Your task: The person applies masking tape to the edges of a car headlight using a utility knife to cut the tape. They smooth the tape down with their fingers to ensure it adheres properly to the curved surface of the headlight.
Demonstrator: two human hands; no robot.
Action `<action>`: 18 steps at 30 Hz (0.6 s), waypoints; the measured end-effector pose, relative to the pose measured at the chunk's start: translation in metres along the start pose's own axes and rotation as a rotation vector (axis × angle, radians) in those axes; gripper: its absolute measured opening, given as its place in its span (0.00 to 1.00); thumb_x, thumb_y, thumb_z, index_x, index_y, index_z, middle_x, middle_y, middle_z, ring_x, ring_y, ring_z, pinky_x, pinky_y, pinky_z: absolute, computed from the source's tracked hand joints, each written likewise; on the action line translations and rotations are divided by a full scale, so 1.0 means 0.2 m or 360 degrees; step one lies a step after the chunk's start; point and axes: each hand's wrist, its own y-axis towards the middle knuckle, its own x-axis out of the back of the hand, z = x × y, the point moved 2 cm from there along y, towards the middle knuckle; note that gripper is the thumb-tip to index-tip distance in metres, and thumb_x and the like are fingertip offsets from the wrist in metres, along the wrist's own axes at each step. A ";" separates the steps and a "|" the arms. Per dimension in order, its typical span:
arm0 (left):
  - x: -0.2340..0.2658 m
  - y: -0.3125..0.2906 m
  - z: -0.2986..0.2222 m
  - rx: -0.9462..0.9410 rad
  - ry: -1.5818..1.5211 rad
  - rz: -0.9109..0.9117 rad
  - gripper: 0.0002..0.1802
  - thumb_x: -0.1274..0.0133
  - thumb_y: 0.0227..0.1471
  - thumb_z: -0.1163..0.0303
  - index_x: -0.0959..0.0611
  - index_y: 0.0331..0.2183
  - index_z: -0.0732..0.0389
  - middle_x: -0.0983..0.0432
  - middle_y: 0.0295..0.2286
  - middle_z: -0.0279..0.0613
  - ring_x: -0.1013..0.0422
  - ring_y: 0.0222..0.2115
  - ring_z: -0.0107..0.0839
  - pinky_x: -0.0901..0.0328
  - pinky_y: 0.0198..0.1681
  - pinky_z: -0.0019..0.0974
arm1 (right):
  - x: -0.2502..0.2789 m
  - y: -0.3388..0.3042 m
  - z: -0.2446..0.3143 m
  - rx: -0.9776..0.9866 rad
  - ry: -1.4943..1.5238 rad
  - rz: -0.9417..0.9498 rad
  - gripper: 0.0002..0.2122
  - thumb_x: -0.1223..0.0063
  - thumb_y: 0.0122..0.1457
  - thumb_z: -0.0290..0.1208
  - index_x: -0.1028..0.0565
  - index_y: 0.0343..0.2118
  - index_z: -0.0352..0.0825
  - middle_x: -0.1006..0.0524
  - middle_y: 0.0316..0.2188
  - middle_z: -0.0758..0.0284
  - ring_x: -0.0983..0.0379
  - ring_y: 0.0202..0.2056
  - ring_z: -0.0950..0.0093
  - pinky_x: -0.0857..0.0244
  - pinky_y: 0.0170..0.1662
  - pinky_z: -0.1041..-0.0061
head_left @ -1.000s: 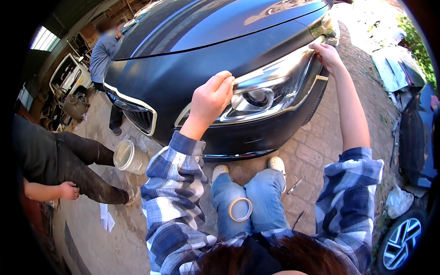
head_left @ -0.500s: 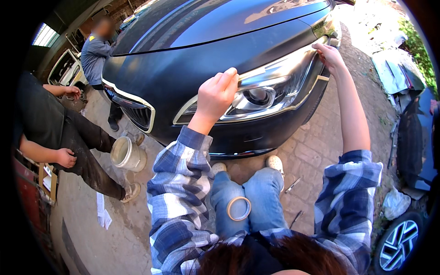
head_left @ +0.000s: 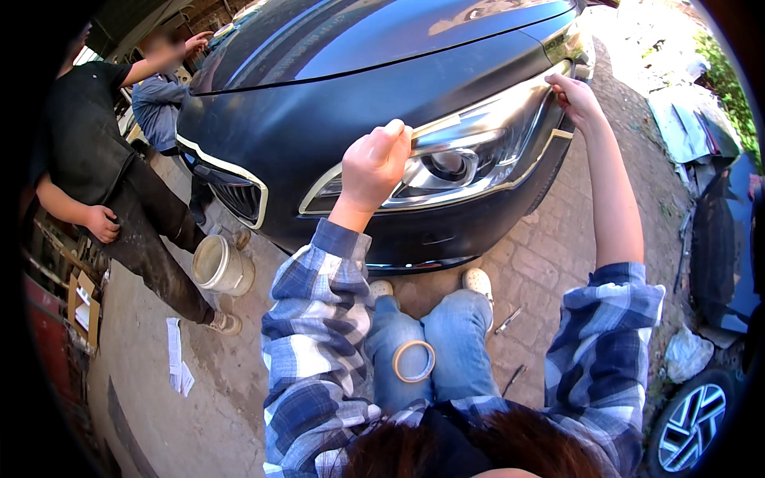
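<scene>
My left hand [head_left: 374, 169] is closed in a pinch on a strip of cream masking tape [head_left: 438, 127] at the upper edge of the car's headlight [head_left: 450, 166]. The tape stretches rightward from my fingertips along that edge. At the headlight's far upper corner, my right hand [head_left: 575, 102] is closed, thumb and fingertips pressed together; whatever they pinch is too small to make out. More cream tape lines the headlight's lower edge and the grille [head_left: 239, 195]. A roll of masking tape [head_left: 414, 361] lies on my jeans.
The dark car [head_left: 343, 111] fills the space ahead. At left stand a person in dark clothes [head_left: 88, 119] and another in grey-blue [head_left: 159, 103]. A white bucket [head_left: 221, 267], paper [head_left: 177, 358] and thin tools [head_left: 508, 320] are on the ground. A wheel [head_left: 695, 426] and car panels lie at right.
The person in dark clothes has shifted and now reaches an arm toward the hood. My left hand has moved very slightly; my right hand stays at the headlight corner.
</scene>
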 end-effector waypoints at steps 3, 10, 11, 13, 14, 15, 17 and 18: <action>0.02 0.01 -0.02 0.0037 0.0038 -0.0017 0.12 0.37 0.51 0.78 0.22 0.37 0.59 0.28 0.20 0.36 0.29 0.18 0.35 0.34 0.22 0.34 | -0.02 -0.01 0.01 -0.0005 0.0048 0.0030 0.10 0.30 0.49 0.37 0.23 0.25 0.41 0.29 0.23 0.79 0.38 0.27 0.85 0.42 0.35 0.82; 0.00 -0.02 -0.01 0.0023 0.0085 -0.0002 0.12 0.34 0.42 0.82 0.16 0.33 0.62 0.28 0.34 0.36 0.27 0.20 0.30 0.33 0.22 0.33 | -0.02 0.02 0.01 -0.0056 0.0055 -0.0063 0.10 0.31 0.52 0.34 0.25 0.24 0.43 0.29 0.20 0.81 0.39 0.21 0.88 0.44 0.27 0.85; -0.01 -0.03 0.00 0.0033 0.0065 -0.0012 0.12 0.34 0.42 0.82 0.16 0.33 0.62 0.27 0.34 0.36 0.27 0.20 0.30 0.33 0.22 0.33 | -0.02 0.01 0.02 -0.0065 0.0040 -0.0104 0.10 0.32 0.54 0.33 0.26 0.23 0.43 0.29 0.19 0.82 0.39 0.20 0.89 0.45 0.25 0.86; -0.03 -0.02 0.00 0.0050 0.0046 -0.0024 0.12 0.34 0.43 0.81 0.16 0.33 0.62 0.27 0.34 0.36 0.28 0.20 0.30 0.33 0.22 0.33 | -0.02 0.01 0.02 -0.0066 0.0007 -0.0120 0.10 0.32 0.54 0.33 0.25 0.24 0.43 0.29 0.19 0.81 0.39 0.20 0.89 0.45 0.25 0.86; -0.02 -0.02 0.00 0.0061 0.0057 -0.0032 0.11 0.34 0.43 0.81 0.16 0.33 0.62 0.27 0.33 0.36 0.28 0.20 0.30 0.33 0.22 0.33 | -0.02 0.02 0.02 -0.0061 -0.0012 -0.0122 0.10 0.32 0.54 0.33 0.25 0.24 0.43 0.29 0.19 0.81 0.39 0.20 0.89 0.45 0.25 0.87; -0.02 -0.02 0.00 0.0073 0.0067 -0.0040 0.11 0.34 0.43 0.81 0.16 0.32 0.62 0.27 0.33 0.36 0.28 0.19 0.30 0.33 0.21 0.33 | -0.01 0.03 0.01 -0.0056 -0.0001 -0.0070 0.10 0.31 0.52 0.34 0.25 0.24 0.42 0.29 0.20 0.80 0.39 0.21 0.88 0.45 0.26 0.85; -0.02 -0.02 0.00 0.0027 0.0126 -0.0044 0.11 0.34 0.42 0.81 0.16 0.32 0.62 0.27 0.33 0.35 0.28 0.19 0.29 0.34 0.21 0.33 | -0.01 0.03 0.00 -0.0042 0.0014 0.0034 0.11 0.30 0.48 0.37 0.24 0.25 0.41 0.29 0.21 0.79 0.39 0.23 0.85 0.44 0.29 0.83; -0.02 -0.02 0.00 0.0006 0.0156 -0.0048 0.11 0.34 0.42 0.82 0.16 0.32 0.62 0.28 0.34 0.35 0.28 0.19 0.29 0.34 0.21 0.33 | -0.01 0.03 0.00 -0.0056 0.0020 0.0042 0.11 0.30 0.49 0.37 0.24 0.25 0.41 0.29 0.21 0.79 0.39 0.23 0.85 0.44 0.29 0.83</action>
